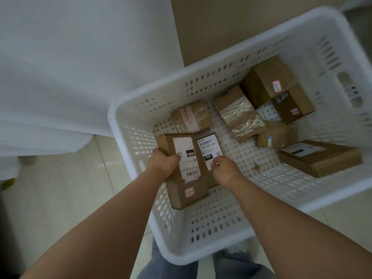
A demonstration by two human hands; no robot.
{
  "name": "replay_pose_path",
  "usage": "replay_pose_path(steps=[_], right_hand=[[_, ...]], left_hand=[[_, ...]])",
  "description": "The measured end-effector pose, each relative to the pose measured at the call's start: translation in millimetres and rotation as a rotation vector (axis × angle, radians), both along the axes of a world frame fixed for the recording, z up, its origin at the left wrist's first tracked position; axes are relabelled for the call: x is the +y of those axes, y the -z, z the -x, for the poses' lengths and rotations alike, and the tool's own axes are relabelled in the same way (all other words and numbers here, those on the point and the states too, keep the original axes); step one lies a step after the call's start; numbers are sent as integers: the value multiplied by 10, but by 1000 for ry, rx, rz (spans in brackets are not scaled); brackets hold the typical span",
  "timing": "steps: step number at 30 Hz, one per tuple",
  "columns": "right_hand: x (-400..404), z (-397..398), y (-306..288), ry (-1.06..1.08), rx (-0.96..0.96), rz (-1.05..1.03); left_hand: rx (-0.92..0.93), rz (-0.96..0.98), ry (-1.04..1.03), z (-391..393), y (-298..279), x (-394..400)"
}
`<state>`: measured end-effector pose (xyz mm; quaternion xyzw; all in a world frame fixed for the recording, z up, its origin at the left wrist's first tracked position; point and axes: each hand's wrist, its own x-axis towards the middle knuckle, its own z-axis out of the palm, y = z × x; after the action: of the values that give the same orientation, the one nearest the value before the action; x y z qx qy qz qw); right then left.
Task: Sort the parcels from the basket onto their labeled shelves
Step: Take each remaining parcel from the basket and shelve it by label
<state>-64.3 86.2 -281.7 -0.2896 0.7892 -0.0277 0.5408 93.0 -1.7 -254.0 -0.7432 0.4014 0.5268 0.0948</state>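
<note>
Parcel [184, 168] labelled "010" gripped in left hand [164, 163], right hand [224, 168] fingers pinching parcel marked "060" [209, 151].

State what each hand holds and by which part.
Left hand grips the long brown cardboard parcel at its left edge. Right hand pinches the white-labelled brown parcel at its label's lower edge.

My two bare forearms, without sleeves, watch or bands, enter from the lower edge. My left hand [163, 161] and right hand [225, 167] wear no gloves or rings; the fingernails of the right hand are pale and unpainted. Below, my legs are clad in faded light-blue denim jeans [161, 264], the fabric slightly creased, one leg visible on each side.
</note>
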Motion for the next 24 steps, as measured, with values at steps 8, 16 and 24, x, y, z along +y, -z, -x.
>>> replay_pose_path(steps=[8,16,24], right_hand=[[-125,360,-1042,153,51,118],[-43,789,-1835,-115,189,163],[-27,913,-2134,117,-108,173]], left_hand=[[260,38,-108,310,-963,25],[302,5,410,584,-1676,108],[302,-14,587,902,-2090,-17]])
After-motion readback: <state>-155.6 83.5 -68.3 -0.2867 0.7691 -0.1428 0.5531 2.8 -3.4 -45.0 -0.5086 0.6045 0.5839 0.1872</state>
